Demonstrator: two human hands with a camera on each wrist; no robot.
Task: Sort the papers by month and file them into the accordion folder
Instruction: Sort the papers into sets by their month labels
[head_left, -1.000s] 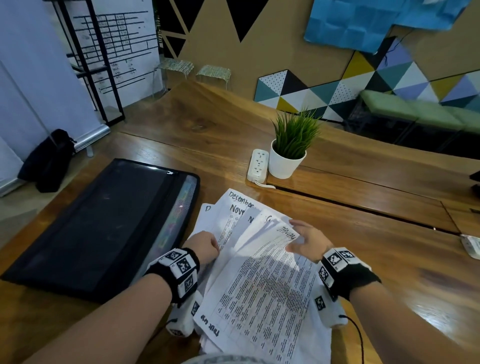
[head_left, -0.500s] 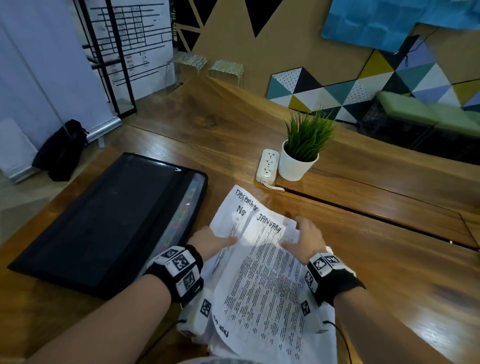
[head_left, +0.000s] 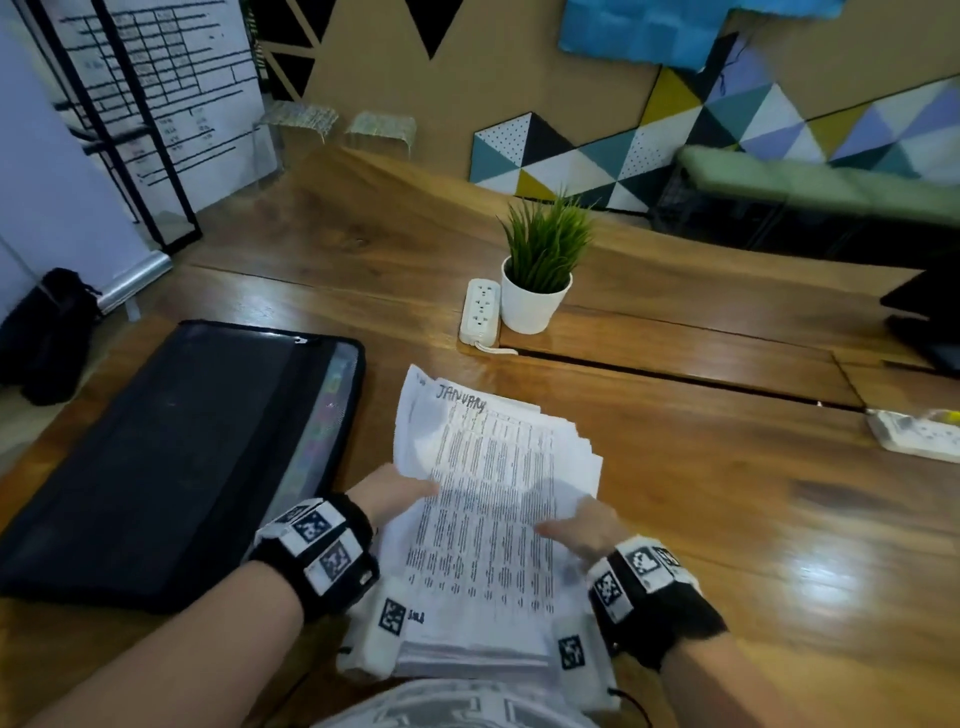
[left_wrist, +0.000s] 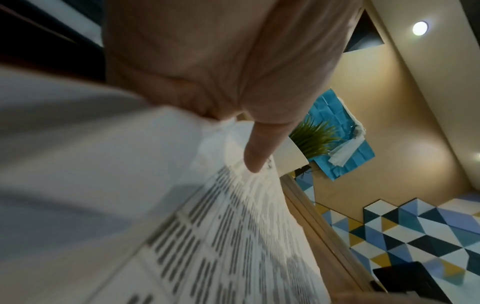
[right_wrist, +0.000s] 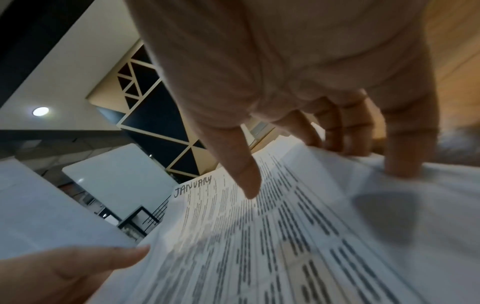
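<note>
A stack of printed papers is held tilted up over the table's near edge, and its top sheet is headed JANUARY. My left hand grips the stack's left edge, its thumb lying on the top sheet. My right hand grips the right edge. There the thumb lies on the print and the fingers curl at the edge of the papers. The black accordion folder lies flat on the table to the left, with coloured tabs showing along its right side.
A potted green plant and a white power strip stand beyond the papers. A second power strip lies at the right edge and a dark object sits behind it. A slot runs across the wooden table.
The fanned sheets have been gathered into one stack with the January sheet on top, covering the December and November headings. Both hands have slid back along the stack's side edges toward me.
</note>
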